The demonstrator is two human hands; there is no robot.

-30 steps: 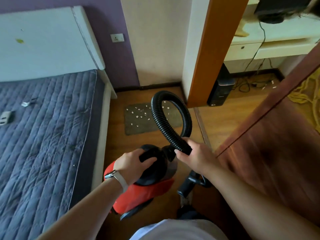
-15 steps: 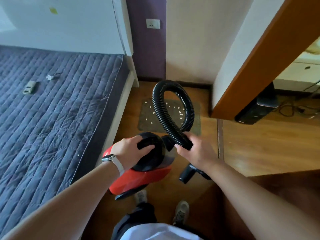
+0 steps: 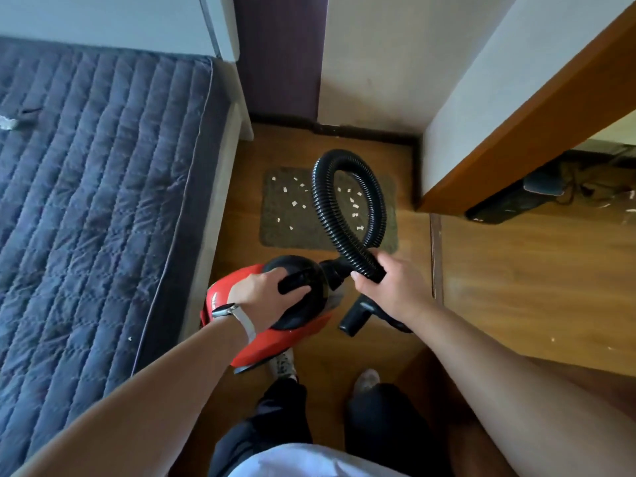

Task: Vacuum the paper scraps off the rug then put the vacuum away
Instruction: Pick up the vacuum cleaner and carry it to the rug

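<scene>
A red vacuum point(image 3: 292, 335) with a black domed top is held by its black handle point(image 3: 292, 283) in the left hand point(image 3: 261, 296). The fingers point(image 3: 272, 280) of that hand are curled round the handle, with the thumb laid over its near edge. A watch point(image 3: 225, 309) on a pale strap is worn on the left wrist. The vacuum is seen just beside the edge of the bed point(image 3: 86, 201), short of the rug and partly over a pale shoe point(image 3: 284, 363) — whether it is lifted or set on the floor cannot be told.

The black ribbed hose point(image 3: 330, 232) is gripped by the right hand point(image 3: 389, 290) where its two strands cross, close to the socket at the vacuum's front. Here the fingers point(image 3: 359, 280) are wrapped round the hose and pressed together. From the grip the hose is carried up in a tall loop, which is seen against the rug. A black nozzle point(image 3: 354, 315) is seen below the right wrist and is partly hidden by it.

The rug point(image 3: 285, 232) — small and grey-brown — is laid on the wooden floor point(image 3: 516, 270) in the corner between the bed and a white wall point(image 3: 371, 63). White paper scraps point(image 3: 294, 203) are scattered over it, mostly across its far half. The bed is covered by a quilted blue-grey spread. An orange-brown door frame point(image 3: 537, 115) is seen to the right, and a dark box point(image 3: 509, 204) with cables is seen on the floor past it
</scene>
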